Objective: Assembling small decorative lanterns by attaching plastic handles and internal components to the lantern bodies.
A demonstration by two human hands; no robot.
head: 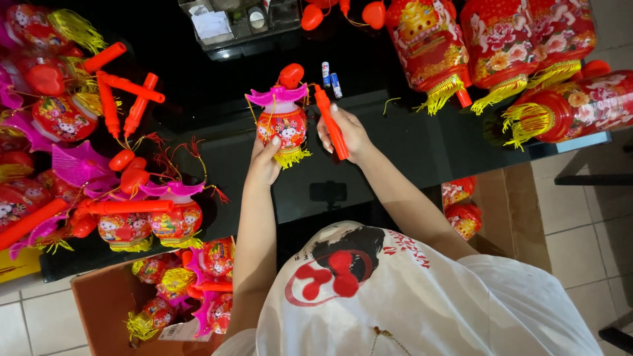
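Note:
My left hand (265, 161) holds a small red lantern (282, 125) from below; it has a pink winged roof, a red knob on top and a yellow fringe. My right hand (344, 134) grips an orange-red plastic handle stick (331, 122), held upright just right of the lantern. Both are raised over a glossy black table (422, 148).
Piles of similar small lanterns (155, 221) and loose orange sticks (125, 99) lie at left. Large red lanterns with yellow tassels (501, 46) lie at the far right. Two small batteries (331, 78) rest behind the hands. Cardboard boxes (105, 306) with lanterns stand under the table.

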